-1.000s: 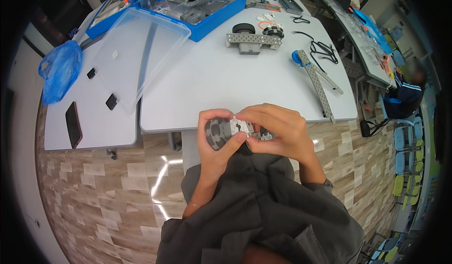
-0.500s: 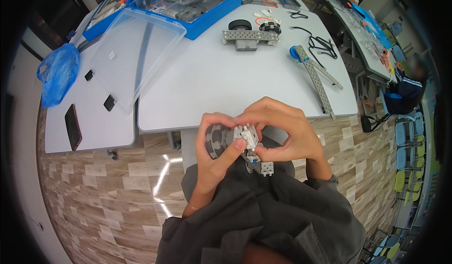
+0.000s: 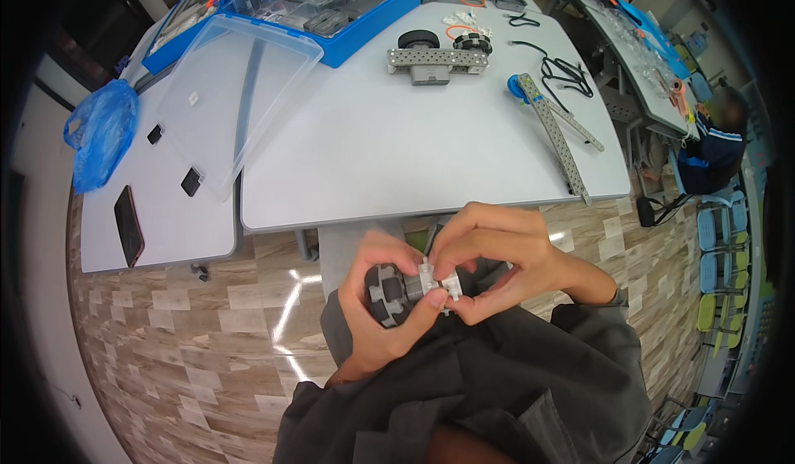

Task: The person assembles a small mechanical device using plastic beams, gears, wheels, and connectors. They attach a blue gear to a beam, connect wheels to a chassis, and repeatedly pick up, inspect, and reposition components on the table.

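Note:
Above my lap, just off the table's front edge, both hands meet over a small plastic build. My left hand (image 3: 370,329) wraps round a grey-and-black wheel (image 3: 384,295), its thumb pressed near the hub end. A white plastic connector (image 3: 450,287) sticks out on the wheel's right side, between the two hands. The fingers of my right hand (image 3: 515,259) pinch this connector from the right. My fingers partly cover where wheel and connector meet, so I cannot tell whether they are joined.
On the white table (image 3: 348,162) lie a grey beam assembly with wheels (image 3: 437,61), long grey beams with a blue gear (image 3: 553,133) and black cables (image 3: 566,79). A blue parts bin (image 3: 373,27), clear lid (image 3: 248,108), blue bag (image 3: 103,133) and phone (image 3: 128,225) are left. A person sits far right.
Both hands have moved down toward my lap, with the wheel turned between them. The grey beam piece that hung below the connector no longer shows.

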{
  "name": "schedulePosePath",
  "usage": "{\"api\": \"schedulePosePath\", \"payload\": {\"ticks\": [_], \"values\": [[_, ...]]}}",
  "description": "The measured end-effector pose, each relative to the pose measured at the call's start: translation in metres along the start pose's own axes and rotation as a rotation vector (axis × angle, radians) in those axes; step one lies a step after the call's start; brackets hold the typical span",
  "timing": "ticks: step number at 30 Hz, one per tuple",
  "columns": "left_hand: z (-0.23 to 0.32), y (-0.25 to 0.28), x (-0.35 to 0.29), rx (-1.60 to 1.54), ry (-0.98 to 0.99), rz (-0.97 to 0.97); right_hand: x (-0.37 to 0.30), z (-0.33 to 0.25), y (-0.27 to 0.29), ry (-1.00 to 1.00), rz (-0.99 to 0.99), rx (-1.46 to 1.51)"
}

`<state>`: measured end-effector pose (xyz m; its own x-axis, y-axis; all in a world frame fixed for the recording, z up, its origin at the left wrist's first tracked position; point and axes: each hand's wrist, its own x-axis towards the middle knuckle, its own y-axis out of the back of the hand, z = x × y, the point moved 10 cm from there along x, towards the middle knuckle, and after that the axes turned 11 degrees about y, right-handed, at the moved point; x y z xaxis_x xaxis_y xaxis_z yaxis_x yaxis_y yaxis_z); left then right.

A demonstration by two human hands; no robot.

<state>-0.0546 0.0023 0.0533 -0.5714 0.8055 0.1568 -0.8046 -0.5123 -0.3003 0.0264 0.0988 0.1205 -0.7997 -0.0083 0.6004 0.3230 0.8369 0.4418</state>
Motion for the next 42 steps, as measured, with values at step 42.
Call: {"api": "schedulePosePath", "payload": {"ticks": [42], "values": [[0.025,-0.005,0.002,0.215,-0.058,-0.199,-0.037,0.037,-0.036,-0.732,-0.135,0.787]]}}
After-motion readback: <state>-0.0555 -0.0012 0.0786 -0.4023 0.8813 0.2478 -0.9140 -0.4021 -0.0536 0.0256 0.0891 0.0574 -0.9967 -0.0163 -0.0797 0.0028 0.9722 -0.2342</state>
